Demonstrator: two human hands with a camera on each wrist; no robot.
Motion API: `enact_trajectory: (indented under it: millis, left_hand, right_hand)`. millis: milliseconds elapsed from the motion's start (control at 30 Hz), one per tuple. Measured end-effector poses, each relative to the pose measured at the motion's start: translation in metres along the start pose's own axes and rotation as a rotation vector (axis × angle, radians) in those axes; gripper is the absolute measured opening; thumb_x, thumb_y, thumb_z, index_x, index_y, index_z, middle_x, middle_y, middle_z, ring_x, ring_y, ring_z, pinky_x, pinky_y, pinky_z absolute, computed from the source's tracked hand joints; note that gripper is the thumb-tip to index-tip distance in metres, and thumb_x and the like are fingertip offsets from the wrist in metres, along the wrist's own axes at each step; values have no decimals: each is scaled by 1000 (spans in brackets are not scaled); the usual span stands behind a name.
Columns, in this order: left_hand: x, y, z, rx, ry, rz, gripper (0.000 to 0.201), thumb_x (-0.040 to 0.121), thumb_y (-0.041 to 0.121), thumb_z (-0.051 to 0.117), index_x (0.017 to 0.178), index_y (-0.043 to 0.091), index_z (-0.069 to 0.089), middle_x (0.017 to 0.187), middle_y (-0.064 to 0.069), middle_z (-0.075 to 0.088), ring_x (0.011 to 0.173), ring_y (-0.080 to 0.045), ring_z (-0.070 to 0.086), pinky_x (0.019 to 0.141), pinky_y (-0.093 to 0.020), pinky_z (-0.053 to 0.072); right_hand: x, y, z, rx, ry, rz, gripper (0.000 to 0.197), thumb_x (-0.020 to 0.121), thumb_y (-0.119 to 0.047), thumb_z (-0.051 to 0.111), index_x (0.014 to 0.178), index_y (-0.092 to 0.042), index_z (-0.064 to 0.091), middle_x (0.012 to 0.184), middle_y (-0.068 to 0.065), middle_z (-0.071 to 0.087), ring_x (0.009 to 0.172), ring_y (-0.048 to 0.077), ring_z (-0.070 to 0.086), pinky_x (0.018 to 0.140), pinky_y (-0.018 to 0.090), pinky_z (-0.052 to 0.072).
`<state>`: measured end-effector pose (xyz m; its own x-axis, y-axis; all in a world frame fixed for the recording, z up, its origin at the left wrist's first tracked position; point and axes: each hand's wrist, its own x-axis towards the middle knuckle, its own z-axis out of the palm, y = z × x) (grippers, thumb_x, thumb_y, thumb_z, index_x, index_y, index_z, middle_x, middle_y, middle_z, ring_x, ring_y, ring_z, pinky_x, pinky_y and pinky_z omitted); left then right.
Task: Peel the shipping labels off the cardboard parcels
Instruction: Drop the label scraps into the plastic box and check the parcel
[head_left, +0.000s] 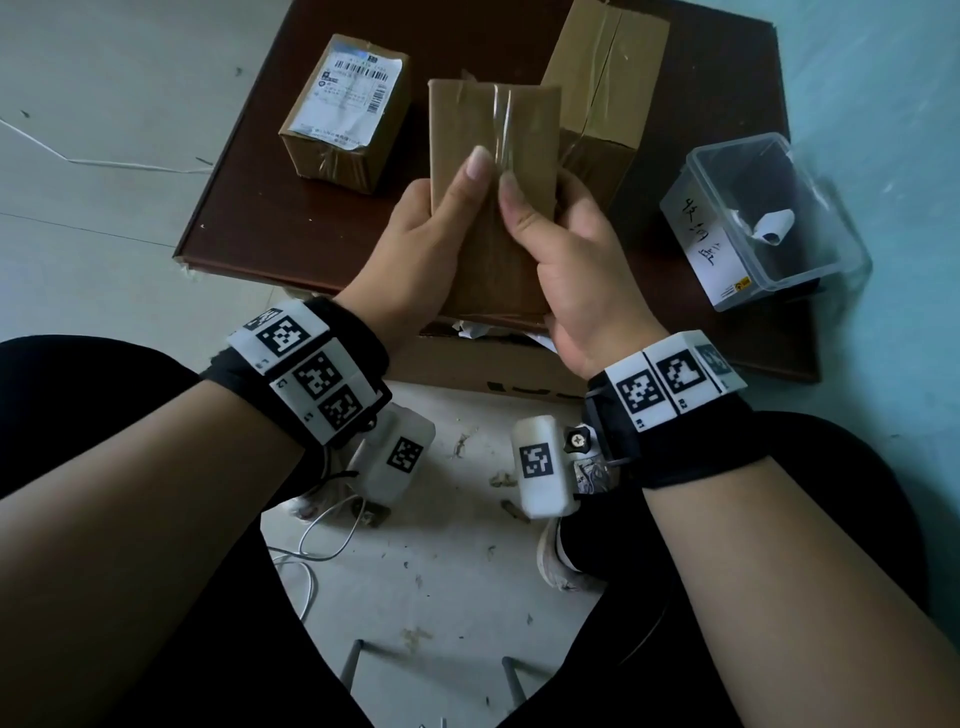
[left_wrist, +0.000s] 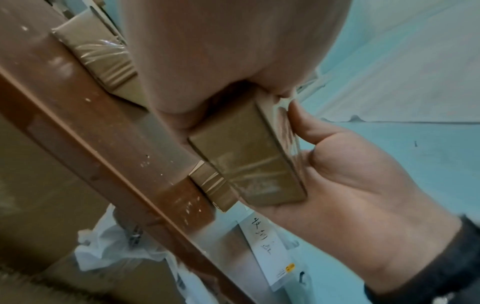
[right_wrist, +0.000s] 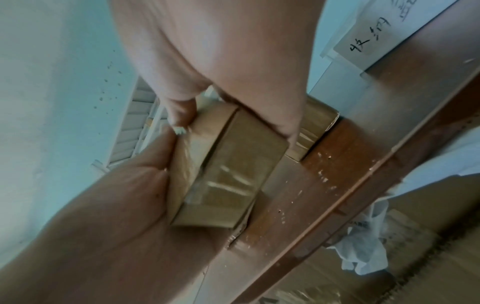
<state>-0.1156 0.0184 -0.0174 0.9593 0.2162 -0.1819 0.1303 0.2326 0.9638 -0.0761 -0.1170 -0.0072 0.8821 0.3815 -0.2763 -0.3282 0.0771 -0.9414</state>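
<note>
I hold a flat brown cardboard parcel (head_left: 493, 135) with clear tape down its middle, lifted over the brown board (head_left: 244, 223). My left hand (head_left: 436, 223) grips its left edge, thumb on top. My right hand (head_left: 561, 244) grips the right edge, its thumb lying by the tape strip. The face turned up shows no label. In the left wrist view the parcel (left_wrist: 249, 156) sits between my left palm (left_wrist: 221, 51) and right hand (left_wrist: 350, 174). In the right wrist view I see the parcel's (right_wrist: 233, 164) taped end. A second parcel (head_left: 311, 156) at the back left bears a white shipping label (head_left: 353, 93).
A taller taped box (head_left: 602, 78) stands behind the held parcel. At the right a clear plastic bin (head_left: 727, 260) with a handwritten tag holds a curled white label (head_left: 774, 226). Crumpled white plastic (left_wrist: 109, 246) lies under the board's front edge. White cables (head_left: 311, 540) trail on the floor.
</note>
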Motion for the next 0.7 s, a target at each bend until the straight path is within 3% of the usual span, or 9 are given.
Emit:
enact_trajectory:
  millis: [33,100,167,200,300,400,500,633,700]
  left_hand:
    - [0,-2,1,5,-32,0,57,102,49,64,129,-1,61,130,-33,64,119,-38,69,99,-52,60]
    - [-1,-4,1,104,-93,-6,76,89,48,81,138,0,49,132,-25,64,121,-29,69,92,-42,62]
    - [-2,-8,3,192,-112,-24,65,94,37,78,139,5,43,131,-13,64,115,-17,70,86,-31,62]
    - [-3,-11,5,177,-97,-28,62,96,38,75,138,4,44,130,-12,63,113,-16,70,85,-30,61]
    - [0,-14,5,33,-18,-40,67,100,55,60,133,-4,59,127,-24,69,115,-33,72,95,-47,62]
    - [2,-6,1,-49,110,-119,73,96,70,47,128,9,69,120,-14,76,111,-26,75,100,-48,60]
    - [5,0,-3,6,161,-117,66,103,72,35,119,18,69,115,-6,77,107,-17,76,96,-41,62]
    - [7,-7,-5,159,-1,-33,93,84,76,68,135,0,55,125,-18,70,110,-23,74,88,-42,64]
    - [5,-12,-5,190,-51,-17,73,94,53,72,136,0,47,124,-14,66,105,-14,72,81,-31,62]
  right_hand:
    - [-1,-1,0,0,43,-7,52,109,-33,68,153,-10,52,138,13,73,125,28,75,105,56,62]
    - [-1,0,-2,-12,102,-9,57,109,-52,61,149,-12,56,134,11,75,119,26,77,101,55,65]
    - [0,0,-5,-31,119,-10,61,110,-63,49,147,-16,59,133,7,76,118,22,78,102,53,64]
    - [0,0,-6,-38,112,-10,61,111,-64,47,147,-17,61,132,7,77,118,21,78,103,53,64]
    - [3,2,-3,-47,43,10,49,112,-50,57,144,-13,62,133,10,77,121,26,77,105,55,63]
    - [3,5,0,-56,-71,33,35,109,-27,69,140,-13,62,136,15,75,129,29,73,114,53,57]
    - [3,4,-3,-44,-122,44,47,102,-21,74,146,-8,61,137,15,75,133,31,70,119,56,52]
    - [2,-2,-9,-13,-21,94,49,111,-43,64,147,-10,64,130,12,79,119,29,78,103,57,63]
    - [1,-5,-11,-16,-20,105,56,112,-55,55,147,-12,64,130,11,78,116,27,79,98,57,65]
